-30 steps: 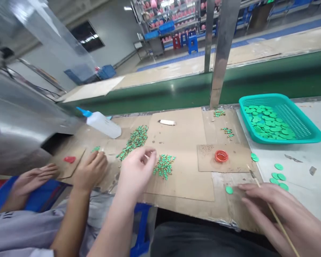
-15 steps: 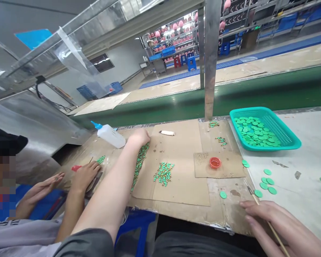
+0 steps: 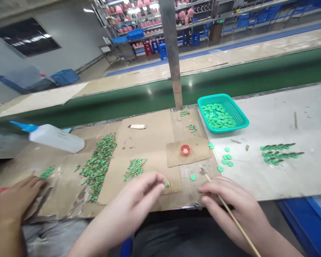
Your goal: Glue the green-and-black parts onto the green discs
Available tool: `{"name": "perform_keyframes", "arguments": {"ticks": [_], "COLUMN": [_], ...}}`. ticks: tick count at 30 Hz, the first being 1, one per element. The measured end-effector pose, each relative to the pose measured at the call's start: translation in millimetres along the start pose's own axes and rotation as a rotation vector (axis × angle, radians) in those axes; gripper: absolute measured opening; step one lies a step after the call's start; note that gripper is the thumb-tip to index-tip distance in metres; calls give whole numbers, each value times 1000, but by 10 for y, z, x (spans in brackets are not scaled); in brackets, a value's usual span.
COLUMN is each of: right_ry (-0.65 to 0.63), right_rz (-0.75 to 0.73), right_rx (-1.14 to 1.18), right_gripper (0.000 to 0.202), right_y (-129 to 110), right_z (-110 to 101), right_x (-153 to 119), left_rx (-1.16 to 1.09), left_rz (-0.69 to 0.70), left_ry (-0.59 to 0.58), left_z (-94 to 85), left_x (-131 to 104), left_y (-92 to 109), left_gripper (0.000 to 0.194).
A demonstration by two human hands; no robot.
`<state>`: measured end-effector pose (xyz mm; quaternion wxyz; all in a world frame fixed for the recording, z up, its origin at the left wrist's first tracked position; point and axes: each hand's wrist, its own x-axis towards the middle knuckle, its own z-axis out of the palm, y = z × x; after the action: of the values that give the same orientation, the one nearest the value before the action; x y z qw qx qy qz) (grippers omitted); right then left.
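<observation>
Your left hand point(image 3: 136, 201) pinches a small green piece point(image 3: 166, 185), its gold end point(image 3: 170, 184) seemingly left exposed. A red cup point(image 3: 185, 150) and lone green disc point(image 3: 193, 177) lie handily ahead-left of your right hand point(image 3: 234, 201), which grips a brush point(image 3: 238, 223) tip-forward, presumably for control.

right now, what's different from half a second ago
The left hand has come back from the large green pile, towards the person and rightwards, and now pinches a small green piece. The view has swung right. The right hand still holds the brush; the red cup and teal basket stayed put.
</observation>
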<state>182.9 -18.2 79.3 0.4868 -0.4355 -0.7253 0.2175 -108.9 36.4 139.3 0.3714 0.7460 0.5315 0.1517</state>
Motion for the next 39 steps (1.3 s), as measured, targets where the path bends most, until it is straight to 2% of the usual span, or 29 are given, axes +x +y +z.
{"name": "perform_keyframes", "arguments": {"ticks": [3,6,9,12,14,16,21,25,27,28,29,31,33,36,39], "right_ry": [-111,-196,-157,-101,-59,-30,-5,-2,-11,-19,-26,-65,-109,-95,-42], "right_rz": [195,321,428,635,736,781,764,695,559,456,345,181,141,120,193], "right_rx": [164,273,350,498,584,636,685,595,447,343,230,31,-69,-70,51], "right_gripper": [11,19,21,22,23,25,27,27,17,18,31,54,57,43,22], "right_y": [-141,-226,-253,-252,-250,-251,-268,-213,-121,-61,4,130,227,302,314], "right_z": [57,77,92,119,138,154,211,242,186,133,65,-88,-215,-270,-207], "right_x": [101,136,107,74,68,72,67,3,-31,-40,-43,-22,26,109,170], "left_rx": [-74,-88,-179,-348,-439,-488,-493,-476,-463,-455,-440,-379,-303,-261,-243], "left_rz": [104,136,148,200,260,310,405,431,388,347,302,227,191,177,174], "left_ry": [-117,-121,-90,48,189,298,410,462,518,545,562,548,477,388,381], "left_z": [313,404,455,573,682,791,997,1060,1017,976,927,835,798,878,995], "left_x": [-143,-105,-63,-72,-80,-70,-10,-2,21,44,75,154,232,296,279], "left_y": [236,336,341,292,239,188,137,119,92,73,53,9,-31,-70,-87], "left_gripper": [32,28,23,12,24,26,13,14,12,11,10,9,9,11,9]}}
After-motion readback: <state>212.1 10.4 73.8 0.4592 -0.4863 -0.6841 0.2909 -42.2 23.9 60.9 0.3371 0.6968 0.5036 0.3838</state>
